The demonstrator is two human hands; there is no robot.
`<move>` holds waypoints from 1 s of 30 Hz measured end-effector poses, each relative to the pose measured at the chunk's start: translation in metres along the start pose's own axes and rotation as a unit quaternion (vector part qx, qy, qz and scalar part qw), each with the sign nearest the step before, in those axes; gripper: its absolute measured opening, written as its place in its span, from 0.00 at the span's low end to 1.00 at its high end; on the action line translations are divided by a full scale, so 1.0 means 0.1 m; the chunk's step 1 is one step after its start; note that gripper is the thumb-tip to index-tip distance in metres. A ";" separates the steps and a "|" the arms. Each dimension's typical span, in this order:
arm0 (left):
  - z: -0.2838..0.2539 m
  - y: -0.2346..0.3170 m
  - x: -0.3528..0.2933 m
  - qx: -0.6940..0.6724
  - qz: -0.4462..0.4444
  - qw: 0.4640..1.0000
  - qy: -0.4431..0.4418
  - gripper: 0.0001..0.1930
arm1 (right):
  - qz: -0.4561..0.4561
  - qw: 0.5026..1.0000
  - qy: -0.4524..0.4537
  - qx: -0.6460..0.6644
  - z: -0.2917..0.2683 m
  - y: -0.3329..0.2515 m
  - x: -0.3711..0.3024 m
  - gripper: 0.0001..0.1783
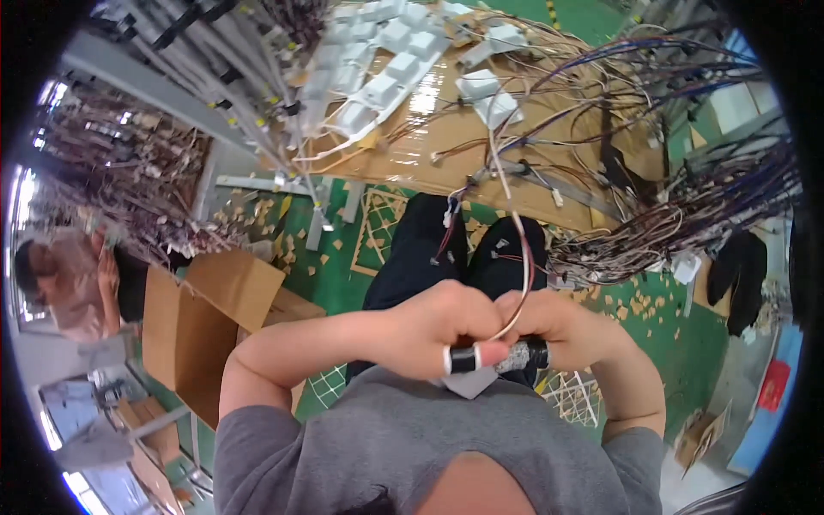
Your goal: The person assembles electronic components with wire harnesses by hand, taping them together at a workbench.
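Close to my chest, my left hand [429, 328] and my right hand [566, 330] meet with closed fingers. Thin white and brown wires [522, 236] run from the table's far side down into the place where the two hands touch, and both grip them. Black and white tape wraps my left thumb; silvery and black tape wraps digits of the right. Just below the left thumb a whitish, angular piece [472, 384] shows, partly covered by the hands. How it joins the wires is hidden.
A cardboard-covered table [412, 163] stands ahead, bearing white plastic housings [403, 64] and loose wires. Thick wire bundles [652, 219] hang at right, others [112, 163] at left. An open carton [184, 335] stands left, near another person [73, 283]. Scraps litter the green floor [300, 266].
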State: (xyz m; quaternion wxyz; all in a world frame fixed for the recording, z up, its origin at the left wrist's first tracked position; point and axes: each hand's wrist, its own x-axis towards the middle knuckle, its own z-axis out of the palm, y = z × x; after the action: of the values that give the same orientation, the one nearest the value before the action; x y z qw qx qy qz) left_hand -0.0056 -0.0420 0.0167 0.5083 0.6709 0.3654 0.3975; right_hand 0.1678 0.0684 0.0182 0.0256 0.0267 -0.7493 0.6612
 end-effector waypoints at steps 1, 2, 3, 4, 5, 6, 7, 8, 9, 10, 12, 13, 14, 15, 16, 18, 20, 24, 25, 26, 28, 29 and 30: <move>0.03 0.00 -0.02 -0.007 0.023 1.000 -0.009 0.14 | 0.009 1.000 -0.010 0.016 0.02 0.01 -0.06 0.05; 0.03 0.00 -0.04 -0.010 0.045 0.999 -0.012 0.15 | 0.014 0.999 -0.026 0.030 0.03 0.03 -0.12 0.03; -0.04 0.01 -0.07 -0.048 0.083 0.995 0.001 0.16 | 0.013 0.999 -0.025 0.027 0.01 0.10 -0.30 0.03; -0.27 -0.08 -0.22 -0.071 0.118 0.983 0.123 0.17 | 0.120 0.986 0.070 0.088 -0.05 0.21 -0.60 0.02; -0.66 -0.32 -0.32 -0.362 0.141 0.922 -0.010 0.14 | 0.212 0.954 0.158 0.140 -0.09 0.25 -0.81 0.02; -0.62 0.04 -0.39 -0.344 0.098 0.912 0.203 0.11 | 0.395 0.859 0.251 0.209 -0.07 0.22 -0.91 0.04; -0.55 -0.01 -0.38 -0.174 -0.001 0.944 0.280 0.12 | 0.316 0.893 0.267 0.174 -0.07 0.27 -0.87 0.06; -0.49 0.02 -0.21 -0.100 0.041 0.975 0.194 0.15 | 0.238 0.920 0.278 0.139 0.00 0.26 -0.75 0.08; -0.42 -0.01 -0.11 -0.052 0.003 0.980 0.194 0.16 | 0.170 0.940 0.283 0.084 0.03 0.23 -0.54 0.11; -0.37 -0.04 -0.02 -0.006 -0.033 0.981 0.190 0.16 | 0.103 0.951 0.289 0.025 0.05 0.18 -0.30 0.14; -0.28 -0.16 0.11 -0.069 -0.049 0.966 0.242 0.15 | 0.037 0.966 0.253 -0.029 0.03 0.30 0.01 0.18; -0.22 -0.21 0.17 -0.082 -0.031 0.949 0.303 0.14 | 0.078 0.968 0.239 0.004 0.09 0.29 0.14 0.20; -0.23 -0.22 0.20 -0.054 -0.069 0.937 0.338 0.14 | 0.118 0.965 0.229 0.036 0.13 0.27 0.23 0.22; -0.22 -0.20 0.22 -0.036 -0.078 0.933 0.350 0.15 | 0.123 0.963 0.238 0.040 0.15 0.31 0.27 0.22; -0.22 -0.19 0.24 -0.018 -0.088 0.928 0.361 0.15 | 0.140 0.952 0.260 0.080 0.18 0.35 0.29 0.23; -0.25 -0.24 0.20 0.190 -0.078 0.908 0.365 0.15 | 0.161 0.939 0.276 0.125 0.23 0.32 0.28 0.23; -0.30 -0.28 0.20 0.392 -0.063 0.847 0.354 0.16 | 0.203 0.900 0.355 -0.151 0.26 0.18 0.25 0.21; -0.43 -0.31 0.25 -0.099 -0.167 0.901 0.389 0.23 | 0.197 0.919 0.341 -0.029 0.30 0.17 0.16 0.23; -0.44 -0.30 0.31 -0.238 -0.135 0.911 0.309 0.25 | 0.184 0.929 0.319 0.035 0.30 0.19 0.15 0.26; -0.44 -0.28 0.35 -0.370 -0.098 0.896 0.225 0.27 | 0.184 0.930 0.315 0.037 0.30 0.18 0.15 0.26; -0.43 -0.39 0.30 -0.329 -0.012 0.932 0.149 0.25 | 0.145 0.930 0.319 0.113 0.31 0.17 0.15 0.24; -0.42 -0.42 0.31 -0.287 0.075 0.953 0.062 0.23 | 0.148 0.928 0.322 0.113 0.30 0.17 0.13 0.24; -0.45 -0.42 0.30 -0.291 0.074 0.952 0.060 0.23 | 0.154 0.927 0.316 0.128 0.29 0.19 0.11 0.24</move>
State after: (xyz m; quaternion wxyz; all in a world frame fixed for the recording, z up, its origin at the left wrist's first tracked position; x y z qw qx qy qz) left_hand -0.0378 0.0113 -0.0113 0.6280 0.4941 0.2127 0.5624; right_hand 0.1551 0.0422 -0.0029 0.1548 -0.2966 -0.6060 0.7217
